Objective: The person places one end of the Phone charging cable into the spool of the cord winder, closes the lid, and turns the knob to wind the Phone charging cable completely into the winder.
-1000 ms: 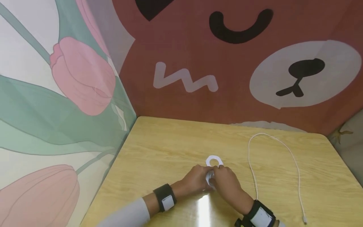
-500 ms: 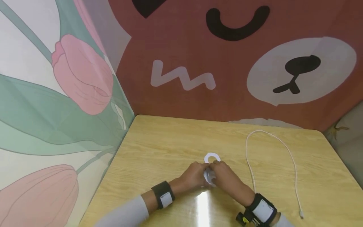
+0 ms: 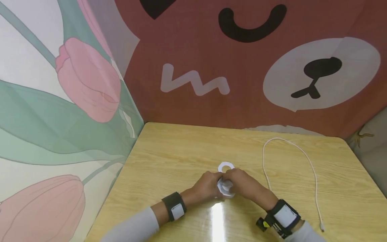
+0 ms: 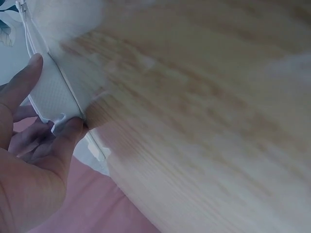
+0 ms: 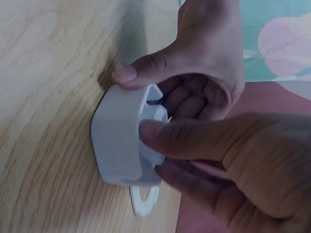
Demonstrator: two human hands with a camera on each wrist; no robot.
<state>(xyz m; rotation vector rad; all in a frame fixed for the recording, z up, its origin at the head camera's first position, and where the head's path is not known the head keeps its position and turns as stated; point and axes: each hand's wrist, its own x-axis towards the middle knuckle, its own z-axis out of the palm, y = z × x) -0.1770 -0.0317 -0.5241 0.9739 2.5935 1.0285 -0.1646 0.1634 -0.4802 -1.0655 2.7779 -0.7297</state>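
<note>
A small white many-sided plastic case (image 5: 116,136) with a hollow inside and a notched rim is between my two hands near the table's middle. My left hand (image 3: 206,187) grips it from the left; its thumb and a finger press the outer walls in the left wrist view, where the case (image 4: 56,85) shows a hooked notch. My right hand (image 3: 246,185) pinches at the open side, with the thumb (image 5: 153,133) inside the rim and the fingertips partly hidden. A flat white ring (image 3: 226,163) shows just beyond the hands.
On the right of the wooden table (image 3: 175,148) a thin white cable (image 3: 315,188) lies in a wide arch, its plug (image 3: 322,228) toward the front. Fabric walls printed with tulips and a bear stand along the left and back edges.
My right hand and wrist have swung a little outward to the right, and more of the white case shows between the hands. The left hand keeps its grip; the cable lies as before.
</note>
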